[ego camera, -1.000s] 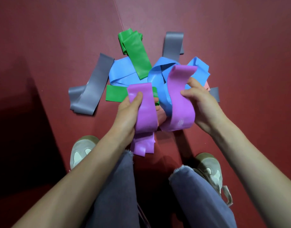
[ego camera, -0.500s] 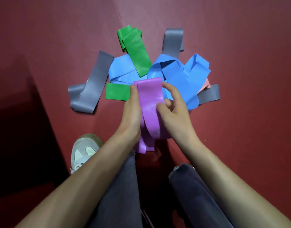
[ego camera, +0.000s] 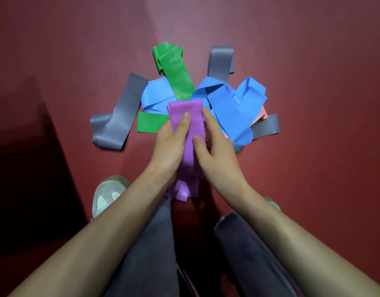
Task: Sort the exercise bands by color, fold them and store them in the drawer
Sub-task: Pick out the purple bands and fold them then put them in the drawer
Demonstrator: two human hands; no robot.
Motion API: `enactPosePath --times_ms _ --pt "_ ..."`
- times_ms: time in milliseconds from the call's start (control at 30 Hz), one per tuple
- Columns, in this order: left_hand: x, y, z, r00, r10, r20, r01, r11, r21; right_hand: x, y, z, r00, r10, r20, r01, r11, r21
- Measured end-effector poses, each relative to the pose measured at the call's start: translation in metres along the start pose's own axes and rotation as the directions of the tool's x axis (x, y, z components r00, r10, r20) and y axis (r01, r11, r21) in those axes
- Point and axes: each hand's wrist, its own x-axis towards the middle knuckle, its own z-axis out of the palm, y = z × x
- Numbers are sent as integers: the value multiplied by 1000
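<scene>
The purple band is being gripped by the left hand and pinched by the right hand, thumbs on top. The pile of bands is being seen at 12 o'clock from the hands.

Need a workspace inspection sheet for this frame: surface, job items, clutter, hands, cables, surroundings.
Surface: red floor mat, with a seam running up it.
Job's things: purple band held up in layers, ends hanging below the hands; blue bands, green bands, grey bands and a pink band in one mixed heap on the mat, unsorted.
Clutter: nothing seen.
Grippers: left hand grips the purple band, thumb on top; right hand holds it too, thumb on its face.
Cables: nothing seen.
Surroundings: dark shadowed area at left; shoe and jeans below; no drawer in view.
</scene>
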Motion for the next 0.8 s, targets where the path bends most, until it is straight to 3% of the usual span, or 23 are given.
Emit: enactPosePath --times_ms 100,167,267,300,400,500,800 --pt "-4 14 2 998 21 65 -19 999 -34 -1 -18 -16 999 -28 33 30 998 -51" --pt "-8 33 3 995 40 90 -35 998 -56 -4 -33 -31 991 -85 106 108 966 -236" --pt "-17 61 5 986 87 144 -80 996 -50 -9 -58 -54 980 -137 147 196 820 -538" --pt "-22 71 6 980 106 167 -103 994 -25 -10 -66 -62 985 -140 101 173 841 -513" --pt "-40 100 9 965 166 204 -175 984 26 -16 -97 -81 998 -60 -5 58 987 -152" --pt "-68 133 15 935 200 294 -219 975 32 -29 -129 -94 999 -53 -4 53 984 169" --pt "-152 208 16 883 224 413 -267 962 49 -82 -204 -121 978 -165 -126 202 899 389"
